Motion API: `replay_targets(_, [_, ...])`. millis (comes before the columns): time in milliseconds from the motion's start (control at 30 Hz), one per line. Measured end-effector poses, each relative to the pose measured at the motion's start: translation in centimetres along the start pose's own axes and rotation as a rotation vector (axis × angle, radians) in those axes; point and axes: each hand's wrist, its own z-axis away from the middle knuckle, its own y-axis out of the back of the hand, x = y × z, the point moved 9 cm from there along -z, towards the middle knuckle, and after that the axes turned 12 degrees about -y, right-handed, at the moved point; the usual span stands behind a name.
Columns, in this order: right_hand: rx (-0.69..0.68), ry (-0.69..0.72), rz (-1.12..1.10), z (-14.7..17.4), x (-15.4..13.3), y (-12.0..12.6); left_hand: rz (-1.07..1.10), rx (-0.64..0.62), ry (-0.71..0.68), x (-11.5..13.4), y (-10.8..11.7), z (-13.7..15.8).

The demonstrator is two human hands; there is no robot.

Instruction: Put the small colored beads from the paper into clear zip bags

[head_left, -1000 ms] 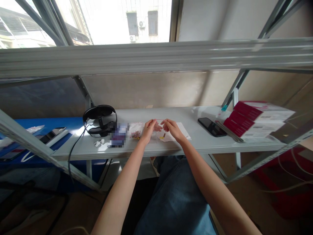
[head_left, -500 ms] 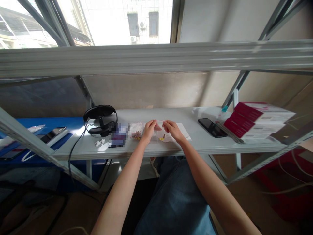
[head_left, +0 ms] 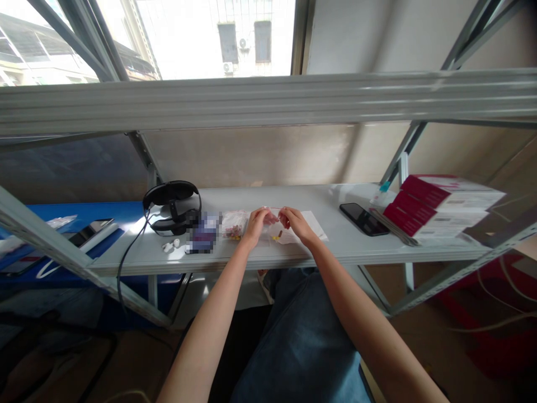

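A thin reddish string (head_left: 274, 208) runs between my two hands, just above the shelf. One end is pinched in the closed fingers of my left hand (head_left: 257, 224). My right hand (head_left: 294, 220) is closed on the string's other side. Below and between the hands, small yellow and brown pieces (head_left: 277, 236) lie on a white sheet (head_left: 315, 225). Beside my left hand rests a clear plastic bag (head_left: 233, 225) with several small coloured beads in it.
To the left are black headphones (head_left: 173, 204), white earbuds (head_left: 171, 245) and a blurred-out item (head_left: 204, 234). A black phone (head_left: 364, 218) and stacked white-and-magenta boxes (head_left: 444, 207) occupy the right. A metal beam (head_left: 268, 101) crosses in front, above the shelf.
My fingers have shifted slightly at the string, and the right fingers have loosened or turned a little. Both hands stay in nearly the same place.
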Motion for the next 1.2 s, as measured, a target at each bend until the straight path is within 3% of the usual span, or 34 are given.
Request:
replay_targets(267, [-0.015,0.026,0.03,0.2,-0.4,0.1,-0.001,-0.045,-0.024,0.9,-0.5,0.2])
replay_targets(500, [-0.098,0.063,0.037,0.3,-0.4,-0.9,0.043,-0.033,0.106,0.1,-0.9,0.8])
replay_targets(733, [-0.156,0.022,0.041,0.5,-0.3,-1.3,0.051,-0.202,0.09,0.9,-2.4,1.1])
replay_targets(1200, [-0.087,0.042,0.022,0.2,-0.2,-0.6,0.155,-0.167,0.115,0.3,-2.2,0.9])
